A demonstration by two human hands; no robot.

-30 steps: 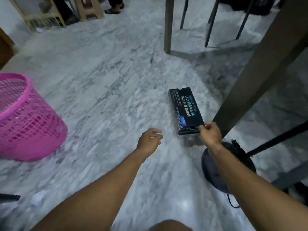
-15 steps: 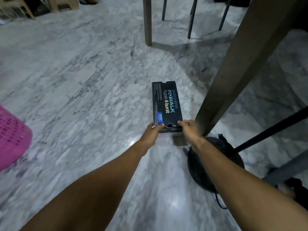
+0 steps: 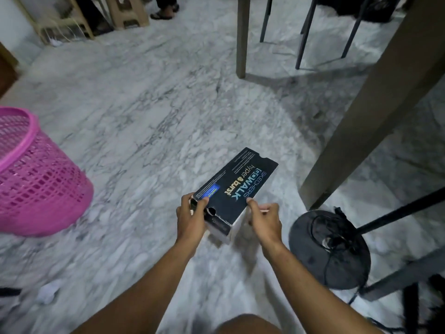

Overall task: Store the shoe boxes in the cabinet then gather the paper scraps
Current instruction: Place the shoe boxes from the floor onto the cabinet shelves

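My left hand [image 3: 191,219] and right hand [image 3: 265,219] hold the near end of the box [image 3: 234,189], one grip on each side, above the floor [image 3: 144,104]. I should keep it level and support it from below. A paper scrap [image 3: 48,289] lies near left. The fan base [image 3: 330,249] and table leg [image 3: 366,112] crowd the right; the left, toward the basket [image 3: 36,179], has room.

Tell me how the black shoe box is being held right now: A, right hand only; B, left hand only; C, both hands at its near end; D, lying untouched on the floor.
C: the left hand and right hand each grip a near corner of the shoe box.
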